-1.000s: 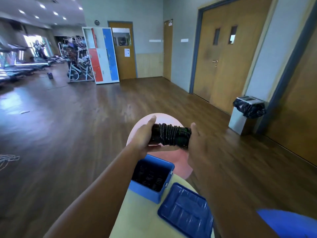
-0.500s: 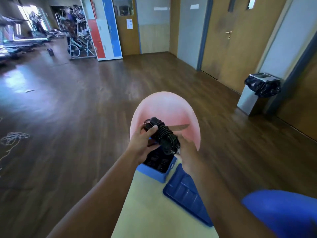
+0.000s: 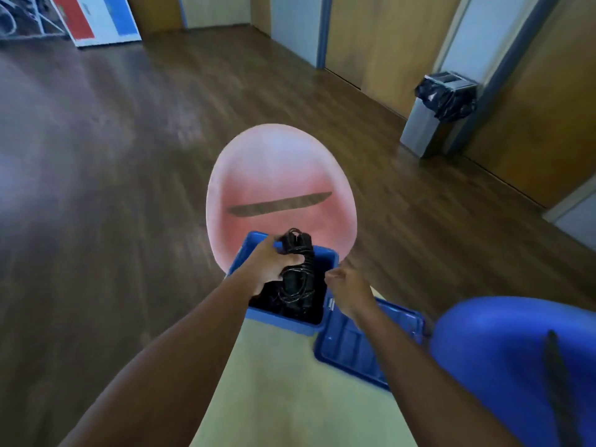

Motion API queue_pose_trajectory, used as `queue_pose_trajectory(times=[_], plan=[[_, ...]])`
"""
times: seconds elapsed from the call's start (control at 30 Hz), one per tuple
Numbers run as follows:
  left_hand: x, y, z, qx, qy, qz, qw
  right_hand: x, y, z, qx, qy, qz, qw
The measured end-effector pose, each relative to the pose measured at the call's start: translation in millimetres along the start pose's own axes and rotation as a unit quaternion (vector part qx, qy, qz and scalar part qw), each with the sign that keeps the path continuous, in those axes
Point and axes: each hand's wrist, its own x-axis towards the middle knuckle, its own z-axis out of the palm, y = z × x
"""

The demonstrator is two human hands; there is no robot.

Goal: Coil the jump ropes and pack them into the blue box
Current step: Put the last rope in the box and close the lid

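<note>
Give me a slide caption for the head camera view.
Left hand lowers a coiled black jump rope into the open blue box; right hand open beside it.

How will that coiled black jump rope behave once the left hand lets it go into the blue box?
The coiled jump rope looks like a tight bundle wound around itself, so it probably keeps its shape. Loose loops at its top may spring outward. Held by the left hand alone, it seems light and should settle among the ropes in the blue box.

You get soft, even indoor light with a pale sheen on the wooden floor (image 3: 135,150); motion blur smears everything, and wide-angle distortion bends the door frames (image 3: 322,33).
</note>
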Motion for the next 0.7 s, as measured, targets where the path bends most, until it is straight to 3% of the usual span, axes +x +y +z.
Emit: queue_pose_trajectory(times=[0.23,0.43,0.57,0.7], plan=[[59.4,-40.3,-12.2,0.107,-0.033,-0.042,0.993,27.4,23.2,29.6,-0.105,0.08,0.06,0.989],[79.3,-68.6,-6.4,0.203,-0.021,-0.067,0.977,38.9,36.8,41.2,-0.037,0.133,0.093,0.986],[79.4,-66.2,-2.2,0.318,-0.009,-0.036,0.947,39.5,40.2,39.0,0.02,0.143,0.109,0.983],[76.7,-65.8,-2.0,0.351,-0.023,-0.031,0.935,40.0,45.9,39.7,0.074,0.154,0.123,0.978]])
